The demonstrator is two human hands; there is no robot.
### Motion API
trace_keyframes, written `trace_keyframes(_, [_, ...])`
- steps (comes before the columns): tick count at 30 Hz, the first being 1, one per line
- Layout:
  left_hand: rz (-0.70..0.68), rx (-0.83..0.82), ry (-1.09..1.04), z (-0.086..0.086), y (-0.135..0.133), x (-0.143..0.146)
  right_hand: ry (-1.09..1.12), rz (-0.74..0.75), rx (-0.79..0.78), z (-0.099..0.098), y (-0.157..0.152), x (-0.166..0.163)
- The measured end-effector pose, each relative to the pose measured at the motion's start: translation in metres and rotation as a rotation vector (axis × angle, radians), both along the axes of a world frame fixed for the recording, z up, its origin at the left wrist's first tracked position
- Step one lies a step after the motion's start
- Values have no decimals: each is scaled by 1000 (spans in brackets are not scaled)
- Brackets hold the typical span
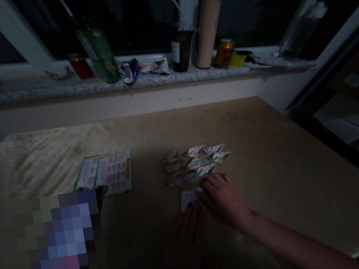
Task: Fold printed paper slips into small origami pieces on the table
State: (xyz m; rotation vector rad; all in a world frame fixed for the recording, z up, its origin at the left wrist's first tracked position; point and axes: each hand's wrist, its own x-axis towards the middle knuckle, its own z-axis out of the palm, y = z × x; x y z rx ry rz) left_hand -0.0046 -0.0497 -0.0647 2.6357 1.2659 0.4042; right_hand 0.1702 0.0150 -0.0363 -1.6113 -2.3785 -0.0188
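Observation:
A small piece of printed paper (pixel 188 198), partly folded, lies on the table under my hands. My left hand (pixel 185 232) is in shadow, with its fingers stretched out and their tips at the paper's lower edge. At the paper's right side, my right hand (pixel 224 198) has curled fingers, with thumb and fingertips closed at the edge; the exact hold is hard to see in the dim light. Just beyond the hands, several folded paper pieces (pixel 198 162) with pointed ends stand grouped in rows.
Printed sheets (pixel 113 171) lie on the table (pixel 232 119) to the left, near a pixelated patch (pixel 63 245). Along the windowsill (pixel 153 82) stand a green container (pixel 102 51), a dark cup (pixel 182 49), a tall bottle (pixel 211 23) and an orange can (pixel 225 53).

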Motion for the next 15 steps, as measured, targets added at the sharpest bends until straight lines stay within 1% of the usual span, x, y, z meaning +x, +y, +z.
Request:
trace_keyframes(11, [5, 25, 1, -4, 1, 1, -67, -9, -2, 0, 2, -3])
trace_keyframes(15, [32, 40, 3, -1, -2, 3, -124, 5, -1, 0, 2, -3])
